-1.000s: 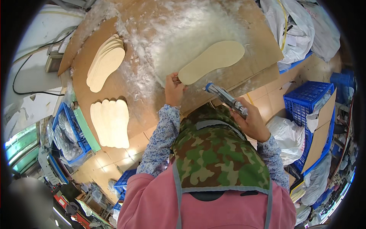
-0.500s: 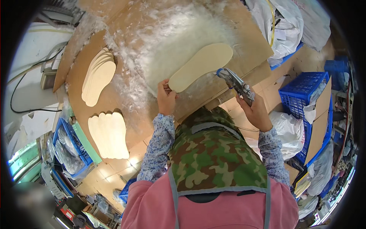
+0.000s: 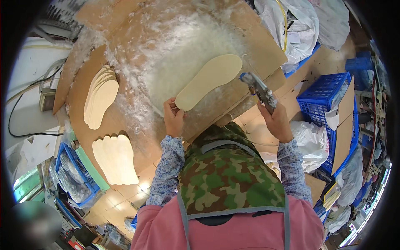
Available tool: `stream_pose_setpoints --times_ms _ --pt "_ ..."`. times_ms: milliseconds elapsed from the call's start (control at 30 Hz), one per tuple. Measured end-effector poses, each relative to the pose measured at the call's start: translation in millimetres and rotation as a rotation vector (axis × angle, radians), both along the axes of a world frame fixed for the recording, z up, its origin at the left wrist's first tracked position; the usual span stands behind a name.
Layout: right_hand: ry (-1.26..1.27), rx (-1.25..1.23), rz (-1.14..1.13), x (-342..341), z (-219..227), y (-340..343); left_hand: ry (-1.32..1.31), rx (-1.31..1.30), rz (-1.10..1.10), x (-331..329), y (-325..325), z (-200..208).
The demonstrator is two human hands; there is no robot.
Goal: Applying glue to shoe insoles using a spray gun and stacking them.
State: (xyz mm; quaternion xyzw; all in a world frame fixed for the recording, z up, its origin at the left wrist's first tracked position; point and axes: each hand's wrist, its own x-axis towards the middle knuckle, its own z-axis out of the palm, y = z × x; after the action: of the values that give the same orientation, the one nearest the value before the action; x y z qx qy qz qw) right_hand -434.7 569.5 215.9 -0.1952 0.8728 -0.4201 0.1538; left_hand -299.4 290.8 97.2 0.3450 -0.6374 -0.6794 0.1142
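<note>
My left hand (image 3: 173,117) pinches the heel end of a cream insole (image 3: 210,81), which slants up and to the right above the cardboard-covered table (image 3: 266,54). In my right hand (image 3: 276,121) is a metal spray gun (image 3: 261,91), gripped by its handle, with its blue-ringed nozzle pointing at the insole's right side. A small gap parts the nozzle from the insole. Pale whitish residue (image 3: 166,75) coats the cardboard under and around the insole. To the left lie two fanned stacks of insoles, an upper stack (image 3: 101,100) and a lower stack (image 3: 115,160).
On the right stand blue plastic crates (image 3: 318,98) with a cardboard sheet (image 3: 345,125) and a white plastic bag (image 3: 310,143). More white bags (image 3: 298,25) sit beyond the table's far right edge. A blue crate of plastic bags (image 3: 75,175) stands at the lower left.
The spray gun has shifted slightly relative to the insole, and its nozzle now sits a little farther from the insole's edge. The whole view has moved slightly. Both hands keep their holds.
</note>
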Motion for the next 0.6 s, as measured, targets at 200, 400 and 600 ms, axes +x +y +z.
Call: stream_pose_setpoints --times_ms 200,400,600 --pt "-0.156 0.021 0.183 26 8 -21 -0.016 -0.021 -0.011 -3 -1 -2" --pt "-0.092 0.041 0.231 25 12 -28 -0.025 -0.048 -0.031 -3 -2 -3" --pt "0.022 0.018 0.116 7 1 -14 0.008 -0.043 -0.017 -3 0 -7"
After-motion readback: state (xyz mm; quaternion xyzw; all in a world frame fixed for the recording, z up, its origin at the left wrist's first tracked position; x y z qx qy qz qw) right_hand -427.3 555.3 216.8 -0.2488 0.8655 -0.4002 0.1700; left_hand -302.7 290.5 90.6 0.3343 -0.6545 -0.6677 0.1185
